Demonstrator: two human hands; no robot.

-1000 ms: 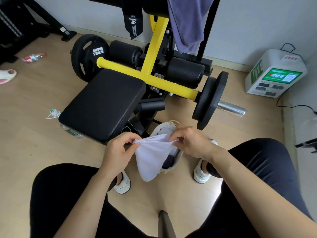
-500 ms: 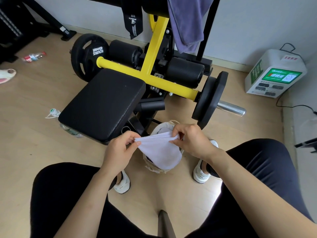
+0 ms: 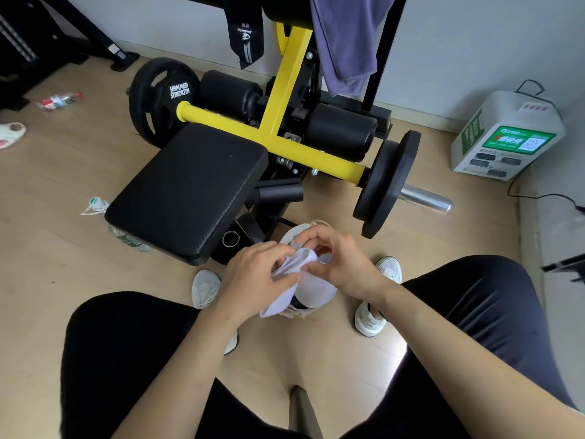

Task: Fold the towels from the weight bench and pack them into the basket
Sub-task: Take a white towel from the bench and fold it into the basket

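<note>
I sit with a small pale woven basket (image 3: 296, 313) on the floor between my feet, mostly hidden by my hands. My left hand (image 3: 256, 274) and my right hand (image 3: 340, 267) both grip a small white towel (image 3: 311, 288), bunched and folded over right above the basket. A purple towel (image 3: 343, 42) hangs from the upper bar of the weight bench (image 3: 190, 188), whose black seat pad lies bare in front of me.
Black weight plates (image 3: 387, 182) sit on both ends of the yellow bar, a steel sleeve sticking out right. A white charging box (image 3: 506, 137) with a cable stands by the wall. A bottle (image 3: 58, 101) and a slipper (image 3: 11, 133) lie at left.
My hands have come together and lowered, gathering the hanging white towel into a compact fold over the basket.
</note>
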